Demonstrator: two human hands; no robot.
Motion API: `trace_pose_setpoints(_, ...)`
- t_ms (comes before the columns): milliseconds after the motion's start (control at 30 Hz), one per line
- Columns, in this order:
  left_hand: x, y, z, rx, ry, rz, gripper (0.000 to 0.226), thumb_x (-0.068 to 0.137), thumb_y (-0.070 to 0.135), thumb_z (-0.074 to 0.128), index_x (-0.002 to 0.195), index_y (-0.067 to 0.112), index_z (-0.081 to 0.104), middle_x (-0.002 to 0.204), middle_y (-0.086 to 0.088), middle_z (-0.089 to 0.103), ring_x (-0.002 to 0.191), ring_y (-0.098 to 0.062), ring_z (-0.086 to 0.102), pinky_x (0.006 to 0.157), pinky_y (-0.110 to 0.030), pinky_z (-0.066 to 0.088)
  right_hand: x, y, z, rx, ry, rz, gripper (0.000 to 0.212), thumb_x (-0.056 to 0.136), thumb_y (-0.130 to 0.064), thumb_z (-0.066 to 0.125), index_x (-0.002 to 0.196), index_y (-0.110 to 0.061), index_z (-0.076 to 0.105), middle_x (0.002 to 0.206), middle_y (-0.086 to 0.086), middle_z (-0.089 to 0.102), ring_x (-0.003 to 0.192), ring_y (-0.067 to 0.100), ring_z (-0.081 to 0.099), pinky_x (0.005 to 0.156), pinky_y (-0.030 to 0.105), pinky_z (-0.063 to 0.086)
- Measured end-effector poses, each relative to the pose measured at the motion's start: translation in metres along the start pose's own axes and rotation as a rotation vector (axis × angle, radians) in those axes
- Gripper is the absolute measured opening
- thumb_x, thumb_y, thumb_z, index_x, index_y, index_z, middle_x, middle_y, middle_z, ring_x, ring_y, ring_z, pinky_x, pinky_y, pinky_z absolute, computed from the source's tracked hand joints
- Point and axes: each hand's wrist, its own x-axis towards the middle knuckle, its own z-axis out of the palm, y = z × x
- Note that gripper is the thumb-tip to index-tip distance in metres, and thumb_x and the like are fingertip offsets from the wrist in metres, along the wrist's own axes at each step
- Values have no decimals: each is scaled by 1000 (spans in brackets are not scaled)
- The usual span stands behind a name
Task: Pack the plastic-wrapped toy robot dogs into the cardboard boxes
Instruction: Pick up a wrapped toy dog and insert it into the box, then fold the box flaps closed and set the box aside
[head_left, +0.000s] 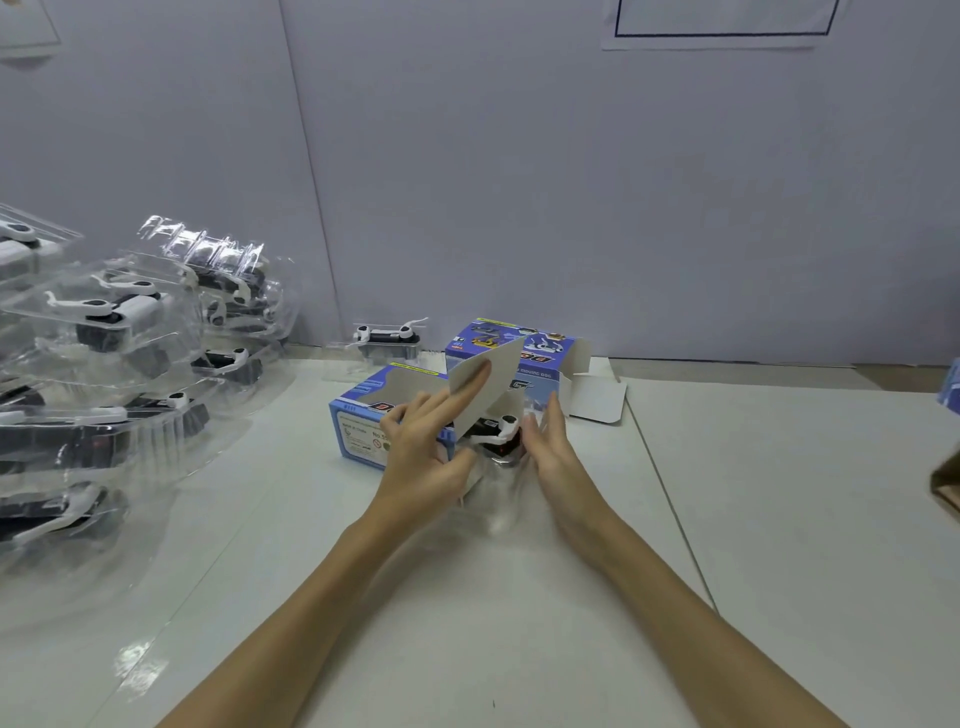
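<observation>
Two blue cardboard boxes sit on the white counter (753, 519), and I take the nearer box (363, 421) as my landmark. It lies on its side with its open end turned toward the right. At that end my left hand (421, 452) holds the grey flap (483, 389), fingers stretched along its face and thumb curled beneath, so the flap stands raised. Just right of the opening lies a plastic-wrapped toy dog (496, 439), white and black, partly under the flap. My right hand (550, 447) rests against the wrap with straight fingers; I cannot tell if the thumb pinches it. Behind the landmark stands the second box (540, 358), flaps open. Left-behind it, one wrapped dog (387, 338) sits by the wall. Far to the left, a pile of wrapped dogs (104, 364) is heaped.
</observation>
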Motion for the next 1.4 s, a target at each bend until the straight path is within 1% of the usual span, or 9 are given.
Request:
trace_pose_setpoints(133,-2,7,7,-101,-63,13,82,73,5,50,151,32,47,104,19,65,94,-10,51,103,-51,32,-3,2,5,-26,-59,-56,58,112,-42,30,166,-29,13,170,-11,23,157,2,15,129,33,20)
trace_pose_setpoints(300,-5,0,8,131,-102,208,81,90,34,69,161,26,31,118,25,54,107,-11,50,110,-42,25,4,7,-1,-72,190,-61,34,112,-28,43,145,-21,50,131,-8,64,127,13,60,107,32,49)
trace_pose_setpoints(433,3,-3,-3,7,-30,148,82,91,15,67,162,30,27,126,30,54,98,-7,52,99,-31,40,11,7,-22,-91,189,-26,34,104,-24,63,136,-27,54,126,-1,66,113,14,67,85,19,54)
trace_pose_setpoints(567,11,-10,-16,-192,93,46,88,95,-12,58,160,42,34,126,19,62,73,-7,45,72,-17,45,9,3,-18,-74,101,-107,26,99,-15,70,119,-22,56,116,3,67,96,22,73,88,35,62)
trace_pose_setpoints(733,15,-2,-23,-311,138,46,81,98,-5,63,155,48,40,154,11,51,127,-24,61,101,-53,57,5,-9,-9,-114,320,-290,16,98,-8,70,103,-20,61,91,1,67,75,13,66,69,26,60)
trace_pose_setpoints(967,9,1,-27,-145,-6,309,94,82,45,85,156,46,27,160,19,31,152,-18,32,118,-33,39,-10,-45,-22,-16,437,-430,7,98,-9,70,100,-16,70,73,1,63,57,20,64,55,19,51)
trace_pose_setpoints(1167,11,23,-19,-685,128,40,58,83,31,86,127,40,50,126,2,66,109,-33,74,70,-38,65,-25,-62,-24,-90,197,-564,39,98,-54,60,132,-35,57,131,-9,66,122,13,64,93,32,57)
trace_pose_setpoints(1300,6,28,-6,-574,102,28,52,84,47,83,130,35,60,132,5,64,113,-34,71,82,-51,64,-26,-56,-15,-167,70,-552,63,98,-47,66,154,-44,39,155,-16,46,142,17,50,108,41,53)
trace_pose_setpoints(1400,7,25,-1,-473,73,86,40,87,47,80,121,28,68,126,8,64,120,-35,65,95,-59,56,-25,-55,-26,-256,161,-583,52,95,-65,59,137,-35,61,138,-11,60,131,16,58,104,46,54)
